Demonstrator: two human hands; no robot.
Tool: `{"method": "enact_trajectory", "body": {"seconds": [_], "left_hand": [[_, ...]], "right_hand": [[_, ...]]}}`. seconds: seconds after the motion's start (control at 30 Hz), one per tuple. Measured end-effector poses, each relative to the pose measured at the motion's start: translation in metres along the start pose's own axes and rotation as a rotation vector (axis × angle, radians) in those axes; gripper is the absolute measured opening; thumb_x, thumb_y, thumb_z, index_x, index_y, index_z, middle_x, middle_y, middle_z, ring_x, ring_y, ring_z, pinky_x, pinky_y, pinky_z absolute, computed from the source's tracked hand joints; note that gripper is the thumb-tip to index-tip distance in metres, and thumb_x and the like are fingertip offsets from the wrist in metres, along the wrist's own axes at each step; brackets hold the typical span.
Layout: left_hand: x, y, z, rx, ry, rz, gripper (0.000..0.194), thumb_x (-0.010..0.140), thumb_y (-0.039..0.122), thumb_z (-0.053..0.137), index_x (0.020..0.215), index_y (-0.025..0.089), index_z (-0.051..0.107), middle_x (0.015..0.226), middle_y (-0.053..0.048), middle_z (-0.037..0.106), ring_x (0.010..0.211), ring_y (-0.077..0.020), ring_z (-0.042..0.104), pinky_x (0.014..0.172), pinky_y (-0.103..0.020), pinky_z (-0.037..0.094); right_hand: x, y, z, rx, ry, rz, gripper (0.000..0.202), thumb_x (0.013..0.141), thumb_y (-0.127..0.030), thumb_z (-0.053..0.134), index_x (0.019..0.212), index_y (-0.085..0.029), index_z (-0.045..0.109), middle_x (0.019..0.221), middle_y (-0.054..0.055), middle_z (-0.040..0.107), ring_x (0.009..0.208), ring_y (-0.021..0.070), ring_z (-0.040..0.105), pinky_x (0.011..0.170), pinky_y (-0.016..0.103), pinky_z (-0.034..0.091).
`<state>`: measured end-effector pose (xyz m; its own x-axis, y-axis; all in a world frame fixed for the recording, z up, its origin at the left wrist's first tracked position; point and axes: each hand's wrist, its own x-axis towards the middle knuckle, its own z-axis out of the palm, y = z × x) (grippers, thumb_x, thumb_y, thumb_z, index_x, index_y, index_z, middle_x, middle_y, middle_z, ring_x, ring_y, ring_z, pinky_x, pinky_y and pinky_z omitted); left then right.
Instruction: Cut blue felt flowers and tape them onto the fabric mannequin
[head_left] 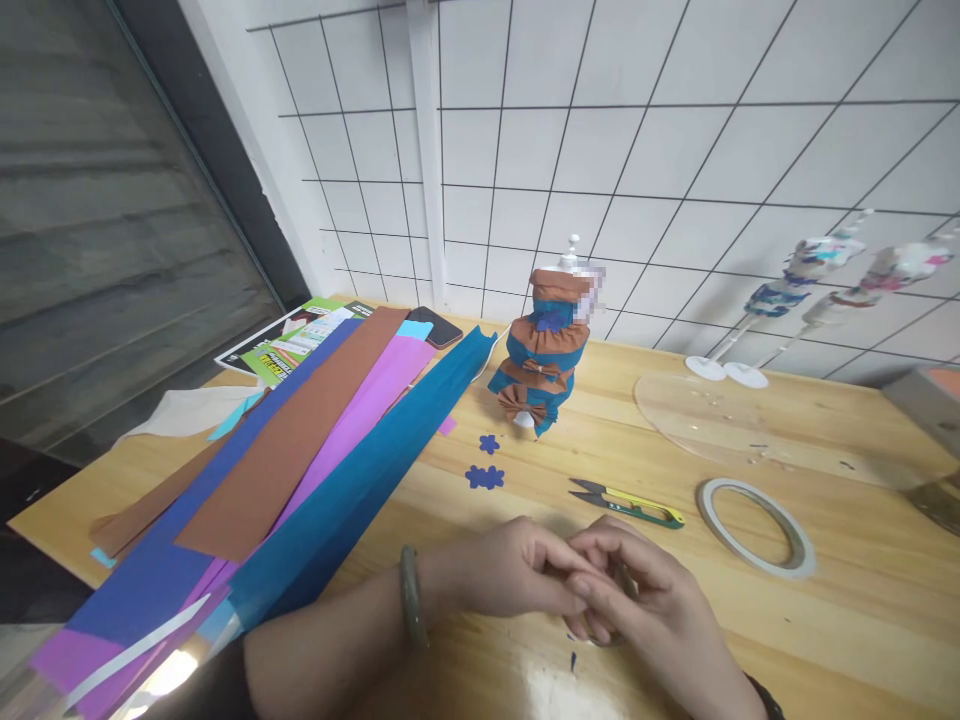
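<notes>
On the table (855, 610), snips (632, 504) are lying crosswise just beyond the right hand (660, 590), fingers meeting the left hand (510, 575), grip unclear

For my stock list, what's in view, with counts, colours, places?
Flower cutouts: at least three, blue, centre
Dressed stand: one, brown and teal, behind cutouts
Snips: one, yellow and green, right of cutouts
Tape roll: one, pale, right of snips
Long sheets: several, multicoloured, left
Printed packs: several, mostly green, back left
Phone: one, dark, by sheets
Pale sheet: one, cream, left
Decorated stands: two, mostly white, back right
Round mat: one, clear, right side
Box: one, grey, right edge
Table: one, wooden, beneath
Wall: one, white, behind
Bracelet: one, green, left wrist
Left hand: one, bare, front
Right hand: one, bare, front
</notes>
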<state>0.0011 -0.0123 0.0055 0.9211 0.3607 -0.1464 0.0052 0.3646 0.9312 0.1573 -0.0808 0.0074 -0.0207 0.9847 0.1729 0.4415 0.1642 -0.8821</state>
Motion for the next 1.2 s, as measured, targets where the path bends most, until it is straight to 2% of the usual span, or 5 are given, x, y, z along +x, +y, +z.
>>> {"method": "enact_trajectory", "body": {"seconds": [0.23,0.77,0.97,1.1,1.2], "left_hand": [[0.001,0.000,-0.004,-0.081,0.001,0.035,0.033,0.071,0.041,0.063,0.082,0.010,0.066,0.077,-0.005,0.063,0.069,-0.0118,0.060,0.074,-0.029,0.047],[0.004,-0.009,-0.007,-0.207,0.009,0.086,0.028,0.071,0.031,0.065,0.091,0.012,0.067,0.078,-0.006,0.065,0.070,-0.0139,0.063,0.069,-0.029,0.049],[0.003,-0.007,-0.014,-0.200,0.098,0.113,0.029,0.073,0.030,0.064,0.094,0.010,0.065,0.081,-0.009,0.066,0.069,-0.0140,0.062,0.070,-0.030,0.047],[0.003,-0.008,-0.016,-0.116,0.163,0.097,0.031,0.074,0.032,0.063,0.095,0.009,0.064,0.081,-0.010,0.066,0.067,-0.0129,0.060,0.068,-0.029,0.047],[0.002,-0.009,-0.014,-0.040,0.219,0.086,0.036,0.073,0.035,0.062,0.098,0.008,0.063,0.076,-0.009,0.065,0.066,-0.0126,0.060,0.068,-0.029,0.048]], "right_hand": [[0.001,0.000,-0.002,0.068,0.062,0.042,0.020,0.083,-0.035,0.052,0.076,-0.020,0.064,0.077,0.004,0.065,0.074,0.0175,0.060,0.064,0.025,0.049],[0.002,-0.001,-0.002,0.231,0.035,0.184,0.027,0.086,-0.040,0.045,0.082,-0.020,0.063,0.058,0.000,0.060,0.057,0.0145,0.058,0.056,0.023,0.049],[-0.002,0.006,-0.005,0.016,0.129,0.026,0.017,0.082,-0.033,0.054,0.087,-0.020,0.062,0.077,0.004,0.066,0.075,0.0180,0.063,0.067,0.025,0.051],[-0.002,0.006,-0.004,-0.141,0.144,-0.125,0.010,0.081,-0.027,0.056,0.086,-0.021,0.062,0.074,0.004,0.066,0.069,0.0173,0.063,0.065,0.026,0.050],[0.000,0.006,-0.004,-0.180,0.145,-0.129,0.011,0.081,-0.028,0.055,0.080,-0.021,0.064,0.077,0.005,0.067,0.072,0.0183,0.063,0.067,0.027,0.050]]}}
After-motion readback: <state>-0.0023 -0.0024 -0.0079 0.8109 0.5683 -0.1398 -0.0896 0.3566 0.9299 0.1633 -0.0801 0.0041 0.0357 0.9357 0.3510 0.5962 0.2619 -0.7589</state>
